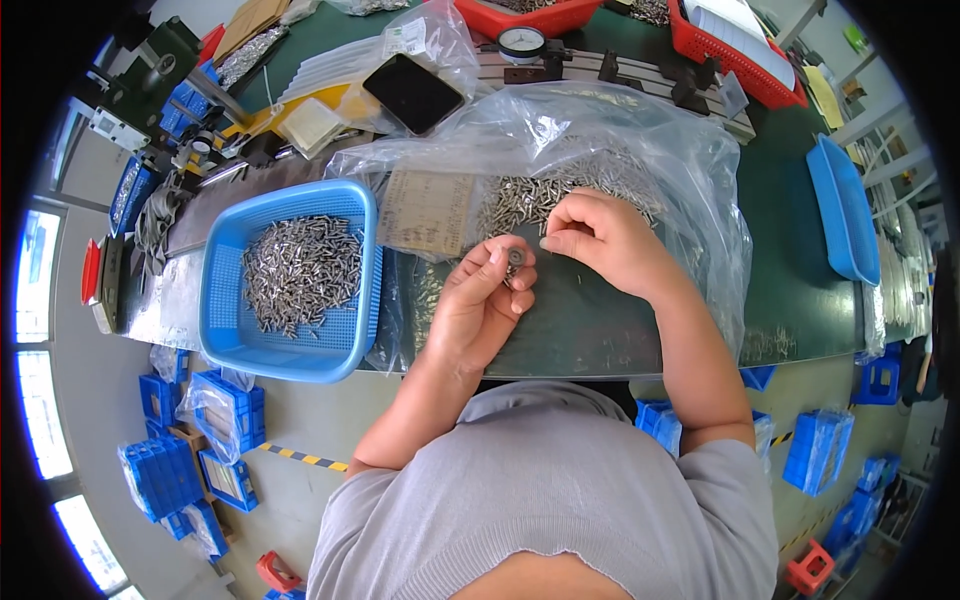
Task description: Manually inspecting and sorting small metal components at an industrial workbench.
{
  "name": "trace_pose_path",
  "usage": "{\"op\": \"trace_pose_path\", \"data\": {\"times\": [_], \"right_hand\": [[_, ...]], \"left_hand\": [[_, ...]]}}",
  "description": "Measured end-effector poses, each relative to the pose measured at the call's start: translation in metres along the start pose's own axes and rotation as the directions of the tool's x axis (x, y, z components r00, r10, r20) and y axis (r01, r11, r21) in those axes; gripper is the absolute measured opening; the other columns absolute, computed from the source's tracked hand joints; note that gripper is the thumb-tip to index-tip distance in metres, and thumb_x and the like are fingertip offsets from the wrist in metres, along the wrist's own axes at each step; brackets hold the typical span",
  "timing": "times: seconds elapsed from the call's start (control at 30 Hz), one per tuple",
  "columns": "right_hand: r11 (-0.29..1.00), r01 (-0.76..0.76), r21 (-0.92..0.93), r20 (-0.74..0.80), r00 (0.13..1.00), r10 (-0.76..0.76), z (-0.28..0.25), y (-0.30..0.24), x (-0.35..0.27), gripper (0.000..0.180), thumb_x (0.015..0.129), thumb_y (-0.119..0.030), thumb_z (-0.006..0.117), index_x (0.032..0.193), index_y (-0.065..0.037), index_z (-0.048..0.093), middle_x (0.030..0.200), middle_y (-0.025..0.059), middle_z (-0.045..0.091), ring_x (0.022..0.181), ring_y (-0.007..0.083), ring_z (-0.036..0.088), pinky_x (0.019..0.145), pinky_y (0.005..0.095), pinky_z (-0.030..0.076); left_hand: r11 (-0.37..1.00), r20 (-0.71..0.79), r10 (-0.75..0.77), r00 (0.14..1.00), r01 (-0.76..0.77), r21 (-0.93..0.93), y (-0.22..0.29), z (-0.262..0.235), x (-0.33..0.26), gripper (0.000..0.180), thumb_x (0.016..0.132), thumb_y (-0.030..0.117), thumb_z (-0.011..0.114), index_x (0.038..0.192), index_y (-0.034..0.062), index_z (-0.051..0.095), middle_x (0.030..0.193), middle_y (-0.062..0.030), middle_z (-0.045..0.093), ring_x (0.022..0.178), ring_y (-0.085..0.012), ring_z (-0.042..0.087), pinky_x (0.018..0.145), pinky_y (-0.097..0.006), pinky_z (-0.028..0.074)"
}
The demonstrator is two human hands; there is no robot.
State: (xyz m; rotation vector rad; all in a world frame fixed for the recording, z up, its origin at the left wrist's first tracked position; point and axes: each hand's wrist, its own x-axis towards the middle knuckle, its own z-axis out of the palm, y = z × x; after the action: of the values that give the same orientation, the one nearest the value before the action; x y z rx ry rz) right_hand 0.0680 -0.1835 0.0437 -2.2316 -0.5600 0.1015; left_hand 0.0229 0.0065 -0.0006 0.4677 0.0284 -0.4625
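My left hand point(484, 298) is closed around a small, round, dark metal piece point(515, 257) with a hole-like centre, held between thumb and fingers above the table edge. Just to its right, my right hand point(608, 240) has thumb and forefinger pinched together; anything between them is too small to make out. The hands are close but apart. Behind them a heap of small metal pins point(525, 203) lies in a clear plastic bag point(680, 165). To the left, a blue plastic basket point(370, 290) holds many similar metal pins point(300, 270).
A brown cardboard piece point(428, 212) with handwriting lies under the bag. Behind are a black phone point(412, 93), a dial gauge point(521, 42) on a metal rail and a red basket point(735, 60). A blue tray point(842, 210) stands at the right edge.
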Motion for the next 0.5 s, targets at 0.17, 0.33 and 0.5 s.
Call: {"op": "trace_pose_path", "data": {"times": [0.17, 0.33, 0.5], "right_hand": [[0.806, -0.12, 0.579, 0.137, 0.989, 0.049, 0.004, -0.007, -0.001, 0.017, 0.088, -0.017, 0.064, 0.083, -0.002, 0.059, 0.077, -0.003, 0.054, 0.073, 0.0039, 0.048, 0.065, 0.0216, 0.041], [0.803, -0.109, 0.586, 0.117, 0.992, 0.049, 0.012, -0.009, 0.001, 0.016, 0.088, -0.016, 0.064, 0.082, -0.002, 0.059, 0.076, -0.0023, 0.056, 0.072, 0.0045, 0.05, 0.065, 0.0212, 0.042], [0.807, -0.105, 0.581, 0.114, 0.992, 0.047, 0.015, -0.012, 0.002, 0.016, 0.087, -0.017, 0.065, 0.082, -0.003, 0.059, 0.076, -0.0022, 0.057, 0.072, 0.0051, 0.052, 0.065, 0.0208, 0.043]], "left_hand": [[1.0, 0.017, -0.016, 1.0, 0.016, 0.003, -0.001, 0.002, -0.001, 0.018, 0.093, 0.018, 0.055, 0.103, 0.0035, 0.057, 0.094, -0.0071, 0.057, 0.074, -0.0121, 0.048, 0.058, -0.022, 0.04], [0.999, 0.004, -0.03, 1.0, 0.03, 0.018, -0.001, 0.001, -0.001, 0.015, 0.093, 0.018, 0.056, 0.1, 0.0055, 0.057, 0.092, -0.0069, 0.057, 0.073, -0.0122, 0.049, 0.056, -0.023, 0.04], [0.999, -0.004, -0.034, 0.999, 0.034, 0.024, 0.0, 0.001, -0.002, 0.015, 0.093, 0.018, 0.056, 0.101, 0.0061, 0.057, 0.091, -0.0066, 0.057, 0.073, -0.0123, 0.049, 0.056, -0.023, 0.04]]}}
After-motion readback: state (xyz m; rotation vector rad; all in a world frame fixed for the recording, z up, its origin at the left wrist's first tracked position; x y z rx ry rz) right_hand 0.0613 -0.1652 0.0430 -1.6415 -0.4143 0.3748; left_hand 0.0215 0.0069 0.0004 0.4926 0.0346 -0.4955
